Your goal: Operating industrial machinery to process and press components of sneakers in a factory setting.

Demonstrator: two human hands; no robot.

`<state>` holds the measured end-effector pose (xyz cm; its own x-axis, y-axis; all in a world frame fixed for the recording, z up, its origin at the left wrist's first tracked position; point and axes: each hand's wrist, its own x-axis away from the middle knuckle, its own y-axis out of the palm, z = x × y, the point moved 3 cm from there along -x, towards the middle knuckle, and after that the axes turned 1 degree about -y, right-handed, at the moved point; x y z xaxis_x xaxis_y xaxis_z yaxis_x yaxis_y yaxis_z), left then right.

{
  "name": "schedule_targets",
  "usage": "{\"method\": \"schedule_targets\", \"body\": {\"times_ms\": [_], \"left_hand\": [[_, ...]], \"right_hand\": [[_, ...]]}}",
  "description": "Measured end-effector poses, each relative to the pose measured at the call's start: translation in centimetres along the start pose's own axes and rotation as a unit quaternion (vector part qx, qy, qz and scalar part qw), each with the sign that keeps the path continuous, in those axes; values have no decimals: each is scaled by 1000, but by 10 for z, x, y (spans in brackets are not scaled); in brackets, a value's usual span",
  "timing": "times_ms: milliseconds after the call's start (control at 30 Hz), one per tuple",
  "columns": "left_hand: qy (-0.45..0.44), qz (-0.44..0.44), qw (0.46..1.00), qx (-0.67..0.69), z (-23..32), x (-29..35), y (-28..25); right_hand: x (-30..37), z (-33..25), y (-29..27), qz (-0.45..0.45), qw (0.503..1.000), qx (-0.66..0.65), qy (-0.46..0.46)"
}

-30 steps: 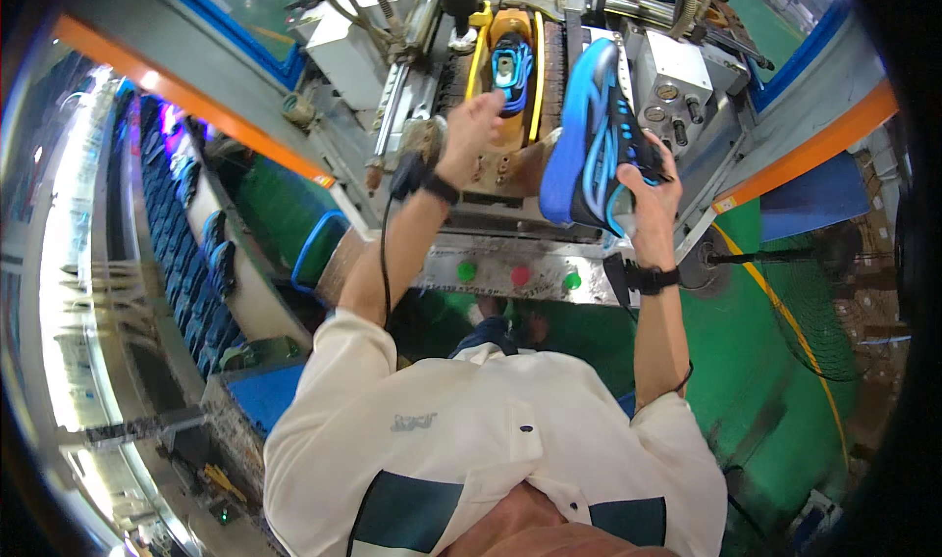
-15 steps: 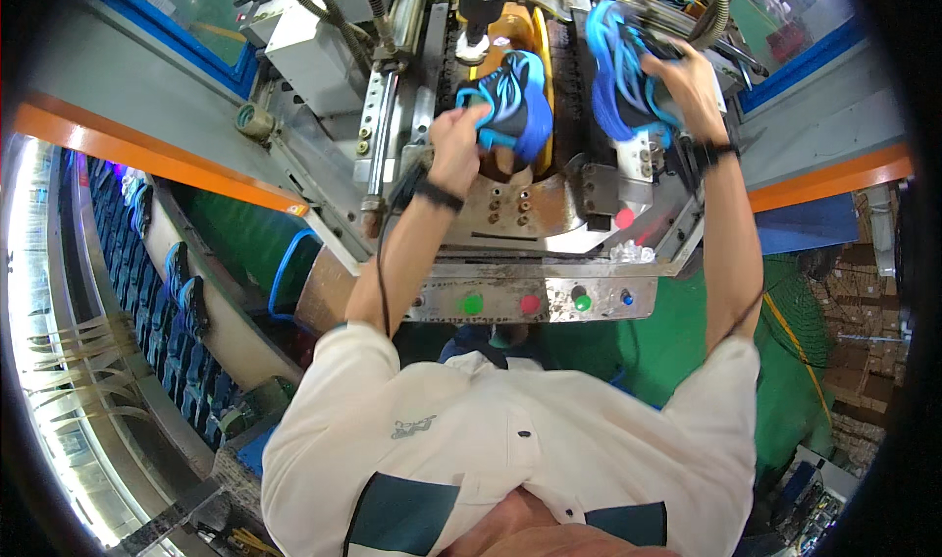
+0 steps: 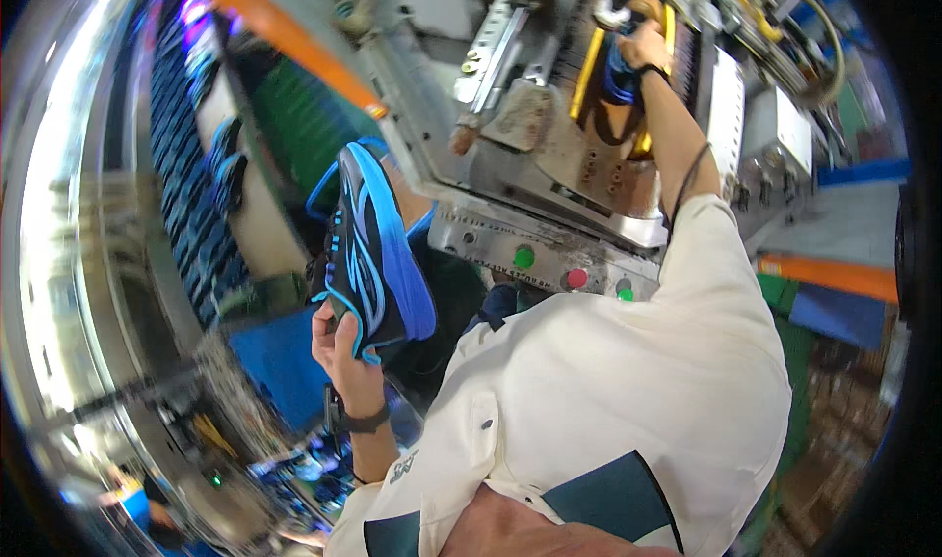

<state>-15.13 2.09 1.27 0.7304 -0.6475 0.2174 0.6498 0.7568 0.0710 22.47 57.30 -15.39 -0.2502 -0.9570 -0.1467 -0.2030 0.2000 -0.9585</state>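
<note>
Away from the machine, on the left, a black and blue sneaker point(image 3: 385, 248) is upright with its toe end up. My left hand point(image 3: 343, 353) is closed on its heel end, fingers at the collar. Inside the shoe press point(image 3: 599, 169), between yellow side bars, sits a second blue sneaker point(image 3: 616, 78), mostly hidden. My right hand point(image 3: 646, 49) reaches in over this second sneaker and appears closed on it; blur and the wrist hide part of the fingers.
A control panel point(image 3: 549, 253) with green and red buttons runs along the press's front. On the left, a conveyor point(image 3: 186, 164) carries sneakers. An orange frame bar point(image 3: 285, 32) slants across the upper left. A blue bin point(image 3: 285, 361) stands below the held sneaker.
My left hand has left the press and swung down left with a sneaker. My right hand has moved inward, bringing its sneaker between the yellow bars. The view has turned left.
</note>
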Motion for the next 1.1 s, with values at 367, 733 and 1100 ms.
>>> {"method": "schedule_targets", "body": {"times_ms": [367,733,1100], "left_hand": [[-79,193,957,201,-86,119,-53],[-21,307,921,240,-113,248,-97],[80,553,734,385,-141,368,-278]], "right_hand": [[377,-68,-92,-80,819,-340,-454],[403,-41,42,-109,833,-140,-525],[478,-328,-188,-114,592,-466,-647]]}}
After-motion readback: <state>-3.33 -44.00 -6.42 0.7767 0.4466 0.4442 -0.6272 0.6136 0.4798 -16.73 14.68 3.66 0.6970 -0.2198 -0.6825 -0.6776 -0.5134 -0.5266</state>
